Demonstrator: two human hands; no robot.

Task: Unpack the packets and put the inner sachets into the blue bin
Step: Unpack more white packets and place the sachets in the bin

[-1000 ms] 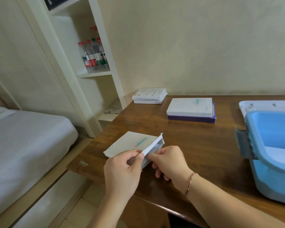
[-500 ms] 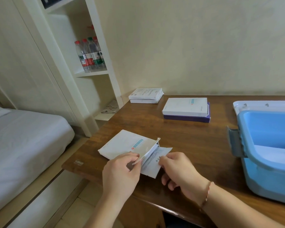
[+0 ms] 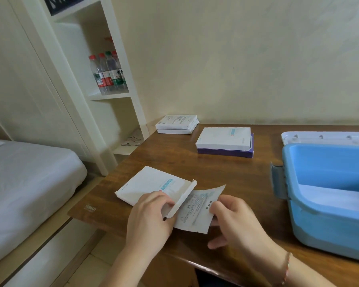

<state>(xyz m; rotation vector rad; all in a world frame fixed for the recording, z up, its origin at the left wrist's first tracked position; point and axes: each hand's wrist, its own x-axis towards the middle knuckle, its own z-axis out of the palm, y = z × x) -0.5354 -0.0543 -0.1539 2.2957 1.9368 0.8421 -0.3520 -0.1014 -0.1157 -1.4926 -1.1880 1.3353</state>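
Observation:
A flat white packet [image 3: 149, 186] lies near the front left corner of the wooden table [image 3: 226, 172], its end flap open. My left hand [image 3: 148, 218] holds the packet at that open end. A white printed sachet [image 3: 197, 210] sticks well out of the opening, and my right hand [image 3: 234, 220] pinches its right edge. The blue bin [image 3: 327, 195] stands at the right, open, with white sachets lying in its bottom.
Two more white packets are stacked at the table's back left [image 3: 177, 124]. A white packet on a purple box [image 3: 224, 141] sits mid-table at the back. The bin's white lid [image 3: 325, 137] lies behind it. A white shelf with water bottles [image 3: 108, 73] and a bed [image 3: 25, 183] are at the left.
My right hand has drawn the sachet out of the packet toward the right. One second ago the sachet was still inside; the packet's flap was being opened.

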